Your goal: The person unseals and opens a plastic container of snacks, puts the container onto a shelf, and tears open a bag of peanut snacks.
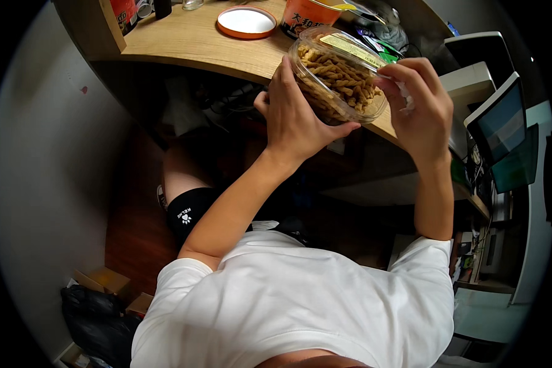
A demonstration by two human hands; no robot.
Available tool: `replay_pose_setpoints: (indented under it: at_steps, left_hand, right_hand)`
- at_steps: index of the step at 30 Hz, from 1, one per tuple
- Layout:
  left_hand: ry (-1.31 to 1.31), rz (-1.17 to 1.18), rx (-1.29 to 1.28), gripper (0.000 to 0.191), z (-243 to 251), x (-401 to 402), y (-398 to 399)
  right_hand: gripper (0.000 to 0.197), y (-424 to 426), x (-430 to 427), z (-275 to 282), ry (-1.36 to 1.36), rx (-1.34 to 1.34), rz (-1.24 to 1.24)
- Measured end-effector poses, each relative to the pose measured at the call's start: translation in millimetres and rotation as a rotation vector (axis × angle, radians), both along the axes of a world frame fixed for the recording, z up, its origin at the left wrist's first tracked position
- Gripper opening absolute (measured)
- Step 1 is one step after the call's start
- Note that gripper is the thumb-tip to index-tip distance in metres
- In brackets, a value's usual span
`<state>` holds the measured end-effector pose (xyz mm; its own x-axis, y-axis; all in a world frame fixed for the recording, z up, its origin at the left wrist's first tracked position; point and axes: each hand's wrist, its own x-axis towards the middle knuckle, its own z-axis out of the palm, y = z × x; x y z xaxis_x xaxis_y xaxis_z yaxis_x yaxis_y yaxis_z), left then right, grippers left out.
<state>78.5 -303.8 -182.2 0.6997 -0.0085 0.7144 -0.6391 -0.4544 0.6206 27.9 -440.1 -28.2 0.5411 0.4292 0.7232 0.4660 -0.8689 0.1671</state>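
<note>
A clear plastic tub (309, 94) holds many brown twisted snack sticks (342, 78). My left hand (299, 106) cups the tub from its near left side, with the thumb along the lower rim and the fingers spread up the wall. At the tub's right edge, my right hand (418, 99) pinches the clear lid (319, 34) between thumb and fingertips. A pale yellow label (353, 49) lies across the lid. Something white and crumpled (408, 97) shows beneath my right palm; what it is I cannot tell. The tub is tilted above the desk's front edge.
Behind the tub, an orange instant-noodle bucket (306, 16) stands on the wooden desk (184, 39). A round white lid with an orange rim (247, 22) lies to its left. Right of my arm are a monitor (499, 119) and cables. Black plastic bags (92, 317) and cardboard boxes (106, 280) sit low left.
</note>
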Motion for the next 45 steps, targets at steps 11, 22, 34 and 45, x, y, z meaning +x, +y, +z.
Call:
replay_pose_setpoints:
  at_steps: [11,22,34,45]
  left_hand:
    - [-0.042,0.002,0.059,0.146,0,4,0]
    - [-0.316,-0.315,-0.201,0.116,38,56,46]
    - [-0.642,-0.830,-0.090,0.021,68,138,40]
    - [-0.513,-1.051,-0.466,0.033,53,145,19]
  right_hand:
    - [0.019,-11,15,53,0.066,-0.241,0.078]
    - [0.021,-8,23,39,-0.122,-0.220,0.231]
    - [0.026,-25,18,-12,-0.299,-0.039,0.239]
    - [0.017,24,5,-14,0.387,0.026,-0.419]
